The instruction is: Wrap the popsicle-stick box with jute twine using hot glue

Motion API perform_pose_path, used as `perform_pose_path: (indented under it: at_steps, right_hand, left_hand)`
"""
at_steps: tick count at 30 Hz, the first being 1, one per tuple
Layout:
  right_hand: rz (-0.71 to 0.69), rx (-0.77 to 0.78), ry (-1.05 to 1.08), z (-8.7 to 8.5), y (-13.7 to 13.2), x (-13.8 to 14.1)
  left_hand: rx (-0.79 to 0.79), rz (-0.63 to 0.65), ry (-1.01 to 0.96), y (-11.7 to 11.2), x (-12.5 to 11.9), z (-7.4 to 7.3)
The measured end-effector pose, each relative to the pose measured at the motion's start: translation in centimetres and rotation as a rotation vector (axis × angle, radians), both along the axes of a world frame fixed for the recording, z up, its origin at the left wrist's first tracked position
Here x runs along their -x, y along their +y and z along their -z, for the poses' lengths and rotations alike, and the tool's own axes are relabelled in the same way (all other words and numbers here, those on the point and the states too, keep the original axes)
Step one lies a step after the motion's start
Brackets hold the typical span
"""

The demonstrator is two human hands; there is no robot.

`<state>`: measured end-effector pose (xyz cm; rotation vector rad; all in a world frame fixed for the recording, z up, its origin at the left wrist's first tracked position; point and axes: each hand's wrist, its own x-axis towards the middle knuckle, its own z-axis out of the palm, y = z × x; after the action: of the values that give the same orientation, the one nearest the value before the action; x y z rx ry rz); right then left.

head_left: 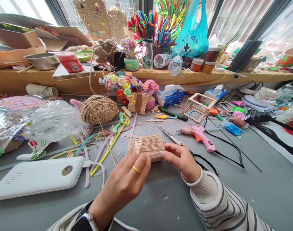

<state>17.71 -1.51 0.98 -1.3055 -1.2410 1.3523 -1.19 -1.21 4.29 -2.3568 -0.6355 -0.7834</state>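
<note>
A small craft-stick box (pixel 152 143), its sides wound with jute twine, sits between my hands just above or on the grey table. My right hand (pixel 182 158) grips its right end between thumb and fingers. My left hand (pixel 128 175), wearing a gold ring, is closed at the near edge, its fingertips pinching the twine against the wood. A loose strand of jute twine (pixel 110 149) runs from the big twine ball (pixel 99 109) down behind my left hand. The fingertips hide part of the box's near side.
Scissors (pixel 172 137) lie behind my right hand, a pink glue gun (pixel 200 136) with its black cord to the right. A white power bank (pixel 38 177) and pipe cleaners (pixel 110 146) are at left. An open stick frame (pixel 199 106) and a twine-wrapped panel (pixel 138 103) stand farther back.
</note>
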Motion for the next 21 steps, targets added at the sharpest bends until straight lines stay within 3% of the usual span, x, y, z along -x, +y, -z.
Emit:
perform_pose_path:
  at_steps: [7, 21]
  right_hand:
    - [-0.020, -0.049, 0.028, 0.69, 0.02, 0.04]
    - [0.001, 0.000, 0.056, 0.79, 0.12, 0.13]
  left_hand:
    - [-0.006, -0.003, -0.006, 0.04, -0.09, 0.07]
    - [0.009, 0.011, -0.020, 0.05, -0.01, 0.21]
